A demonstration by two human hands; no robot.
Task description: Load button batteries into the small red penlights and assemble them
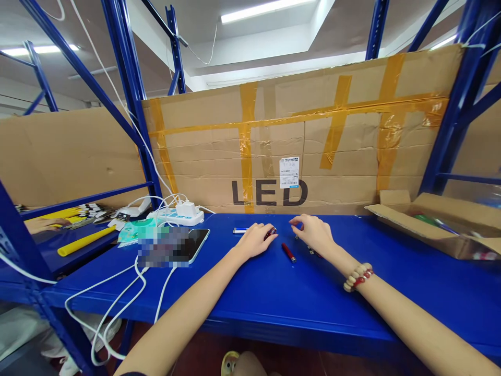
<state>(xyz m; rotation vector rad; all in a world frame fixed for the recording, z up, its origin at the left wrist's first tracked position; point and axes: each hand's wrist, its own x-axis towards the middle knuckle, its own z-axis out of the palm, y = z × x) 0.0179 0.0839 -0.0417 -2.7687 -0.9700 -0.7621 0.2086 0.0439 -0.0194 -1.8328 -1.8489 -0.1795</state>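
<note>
My left hand (256, 239) rests on the blue shelf (274, 292) with its fingers curled round a small dark red cylinder (271, 232). My right hand (315, 232) lies a little to the right, fingers pinched on a small piece I cannot make out. A beaded bracelet (357, 277) is on my right wrist. Between the hands lies a loose red cylinder (289, 253). A small silver and blue tube (239, 230) lies just left of my left hand. More small dark parts (311, 250) sit under my right hand.
A taped cardboard sheet marked LED (270, 156) backs the shelf. An open cardboard box (438, 222) stands at the right. A phone (193, 244), a white power strip (176, 215) and white cables (117, 292) lie at the left. Blue rack posts (133, 104) frame the bay.
</note>
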